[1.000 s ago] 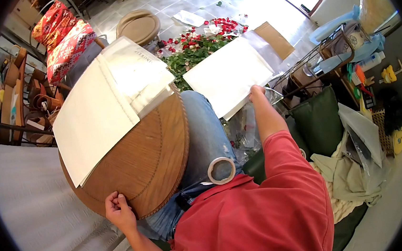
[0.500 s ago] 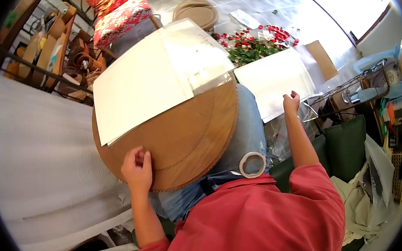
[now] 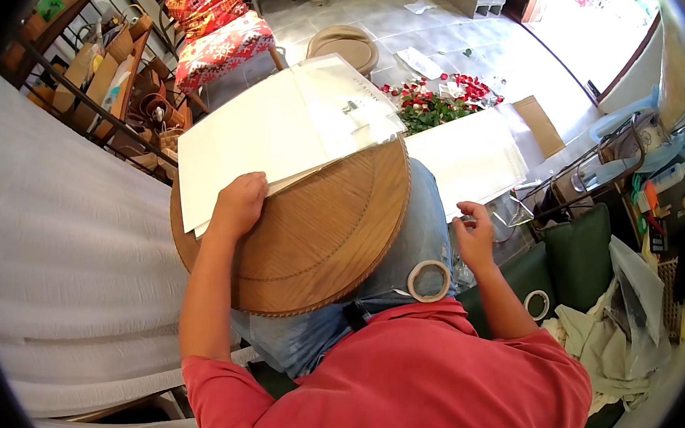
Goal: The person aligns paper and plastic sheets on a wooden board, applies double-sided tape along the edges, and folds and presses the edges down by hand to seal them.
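A stack of large white paper sheets (image 3: 247, 145) lies over the far part of a round brown wooden board (image 3: 320, 232) across my lap. My left hand (image 3: 240, 207) is closed at the near edge of the stack; its fingertips are partly hidden. Under a clear plastic cover, the right part of the stack looks glossy. My right hand (image 3: 475, 235) holds nothing, its fingers bent and apart. It is just short of a second white sheet pile (image 3: 472, 158) to the right. A roll of tape (image 3: 429, 280) rests at my waist.
Red roses with green leaves (image 3: 439, 104) lie on the tiled floor ahead. Beyond the board stand a round brown stool (image 3: 342, 47) and a red patterned chair (image 3: 222, 49). White cloth (image 3: 76, 237) hangs at left. Another tape roll (image 3: 537, 304) lies on the green seat at right.
My left hand has moved forward from the bare board to the paper's near edge. My right hand has drawn back from the right-hand pile, its fingers loosening. The view has tilted up slightly.
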The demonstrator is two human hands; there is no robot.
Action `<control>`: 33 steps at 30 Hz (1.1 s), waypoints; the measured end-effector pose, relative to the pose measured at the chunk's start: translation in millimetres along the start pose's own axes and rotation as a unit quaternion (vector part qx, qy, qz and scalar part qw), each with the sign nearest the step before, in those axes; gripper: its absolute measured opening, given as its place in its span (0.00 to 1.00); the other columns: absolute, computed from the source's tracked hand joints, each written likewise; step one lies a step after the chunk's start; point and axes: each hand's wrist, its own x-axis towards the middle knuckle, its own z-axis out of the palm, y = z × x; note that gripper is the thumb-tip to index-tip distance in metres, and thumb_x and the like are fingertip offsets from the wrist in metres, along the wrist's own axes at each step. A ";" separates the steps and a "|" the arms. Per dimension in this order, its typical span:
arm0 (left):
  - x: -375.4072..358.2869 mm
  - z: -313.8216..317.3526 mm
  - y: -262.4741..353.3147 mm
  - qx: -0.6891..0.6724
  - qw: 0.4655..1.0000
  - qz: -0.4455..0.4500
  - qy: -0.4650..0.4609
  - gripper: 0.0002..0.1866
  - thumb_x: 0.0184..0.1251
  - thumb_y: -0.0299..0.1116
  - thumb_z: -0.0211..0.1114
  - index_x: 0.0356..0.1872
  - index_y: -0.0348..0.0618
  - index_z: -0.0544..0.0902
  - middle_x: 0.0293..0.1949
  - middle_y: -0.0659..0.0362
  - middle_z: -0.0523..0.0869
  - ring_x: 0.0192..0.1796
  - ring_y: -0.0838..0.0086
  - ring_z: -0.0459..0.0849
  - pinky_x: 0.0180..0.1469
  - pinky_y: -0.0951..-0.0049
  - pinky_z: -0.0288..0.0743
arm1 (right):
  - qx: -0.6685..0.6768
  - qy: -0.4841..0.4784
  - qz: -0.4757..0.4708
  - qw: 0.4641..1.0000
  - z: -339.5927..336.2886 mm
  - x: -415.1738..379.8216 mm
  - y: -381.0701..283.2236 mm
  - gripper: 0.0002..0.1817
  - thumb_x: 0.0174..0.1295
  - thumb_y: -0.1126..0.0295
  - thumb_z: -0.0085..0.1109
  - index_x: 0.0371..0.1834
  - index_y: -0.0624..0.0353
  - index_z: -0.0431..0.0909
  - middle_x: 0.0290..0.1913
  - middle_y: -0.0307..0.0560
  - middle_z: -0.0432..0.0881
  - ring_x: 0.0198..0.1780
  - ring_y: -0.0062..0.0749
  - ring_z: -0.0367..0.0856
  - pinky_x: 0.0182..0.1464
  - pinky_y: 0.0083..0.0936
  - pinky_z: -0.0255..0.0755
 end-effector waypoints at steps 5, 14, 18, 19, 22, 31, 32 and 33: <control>1.2 13.4 -2.5 0.056 0.996 -0.009 0.071 0.07 0.73 0.28 0.67 0.45 0.40 0.89 0.40 0.46 0.91 0.42 0.48 0.89 0.45 0.54 0.85 | 0.008 -0.017 -0.017 1.000 2.2 -2.3 -11.4 0.16 0.65 0.81 0.67 0.56 0.62 0.85 0.55 0.47 0.86 0.56 0.34 0.86 0.52 0.29 0.83; 23.4 3.5 -18.2 -0.340 0.894 -0.293 0.019 0.08 0.68 0.31 0.77 0.40 0.35 0.94 0.31 0.57 0.93 0.36 0.79 0.85 0.43 0.72 0.80 | 0.051 -0.026 -0.100 0.993 13.8 4.6 -76.7 0.14 0.64 0.79 0.68 0.53 0.60 0.86 0.57 0.50 0.86 0.56 0.40 0.87 0.53 0.33 0.82; 32.1 0.0 -23.9 -0.265 0.923 -0.278 0.015 0.07 0.71 0.29 0.75 0.41 0.34 0.93 0.35 0.55 0.95 0.39 0.72 0.89 0.45 0.69 0.81 | 0.059 -0.058 -0.154 0.985 30.1 4.9 -106.9 0.14 0.64 0.79 0.67 0.53 0.63 0.85 0.59 0.53 0.86 0.58 0.48 0.87 0.56 0.37 0.82; 33.7 -4.9 -13.7 -0.154 0.967 -0.185 0.079 0.06 0.72 0.29 0.74 0.42 0.36 0.92 0.38 0.53 0.94 0.41 0.65 0.90 0.47 0.67 0.82 | 0.043 -0.082 -0.213 0.973 36.6 5.7 -110.9 0.15 0.65 0.77 0.67 0.55 0.63 0.85 0.61 0.54 0.86 0.60 0.51 0.86 0.60 0.40 0.81; 35.1 -16.0 4.2 -0.011 0.987 -0.043 0.158 0.04 0.73 0.27 0.70 0.45 0.40 0.89 0.47 0.47 0.92 0.50 0.49 0.90 0.53 0.58 0.84 | -0.039 -0.199 -0.310 0.929 57.1 3.6 -142.0 0.23 0.69 0.67 0.67 0.65 0.63 0.82 0.72 0.57 0.81 0.72 0.58 0.78 0.74 0.50 0.71; -3.6 3.4 30.2 0.024 0.975 0.056 0.213 0.05 0.71 0.23 0.70 0.45 0.37 0.87 0.47 0.49 0.93 0.51 0.53 0.92 0.54 0.58 0.88 | -0.242 -0.298 -0.387 0.838 166.1 32.1 -147.5 0.41 0.80 0.39 0.46 0.82 0.61 0.67 0.86 0.58 0.63 0.87 0.56 0.56 0.87 0.58 0.45; -8.2 5.9 33.2 0.025 0.976 0.050 0.211 0.05 0.71 0.23 0.70 0.45 0.37 0.87 0.47 0.49 0.93 0.51 0.53 0.92 0.54 0.58 0.88 | -0.253 -0.296 -0.377 0.840 169.0 31.8 -145.9 0.42 0.80 0.38 0.45 0.84 0.61 0.65 0.86 0.58 0.62 0.88 0.56 0.55 0.88 0.58 0.44; -13.2 8.6 37.0 0.015 0.973 0.045 0.224 0.06 0.71 0.23 0.70 0.45 0.37 0.86 0.48 0.49 0.93 0.51 0.53 0.92 0.55 0.58 0.88 | -0.264 -0.296 -0.367 0.842 169.5 30.5 -147.3 0.43 0.80 0.38 0.44 0.85 0.61 0.64 0.87 0.58 0.60 0.88 0.55 0.54 0.88 0.58 0.43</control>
